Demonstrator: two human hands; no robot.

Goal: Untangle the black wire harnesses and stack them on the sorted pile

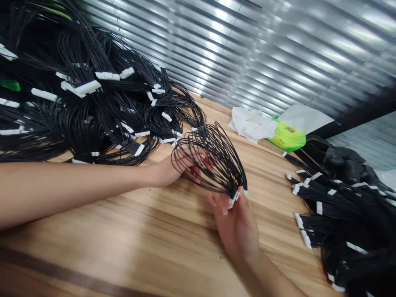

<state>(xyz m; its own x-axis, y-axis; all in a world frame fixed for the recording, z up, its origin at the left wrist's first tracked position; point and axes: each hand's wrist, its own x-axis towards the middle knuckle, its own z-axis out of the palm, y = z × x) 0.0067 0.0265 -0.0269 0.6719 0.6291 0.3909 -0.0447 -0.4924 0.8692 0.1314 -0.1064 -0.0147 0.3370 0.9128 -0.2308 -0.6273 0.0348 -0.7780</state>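
A looped wire harness [221, 152] of many thin black wires is held above the wooden table, its loop fanned out. My right hand [238, 231] pinches a white connector [234, 199] at the near end of the harness between thumb and fingers. At the loop's left side, my left hand [188, 165] has its fingers curled among the wires, which partly cover them. A second bit of white connector shows just right of my right thumb.
A big pile of black wire harnesses [93, 103] with white connectors fills the left. More harnesses [340, 214] lie in rows at the right. A green tissue pack [287, 135] with white tissue [252, 123] lies by the metal shutter [235, 53] behind the wooden table [130, 243].
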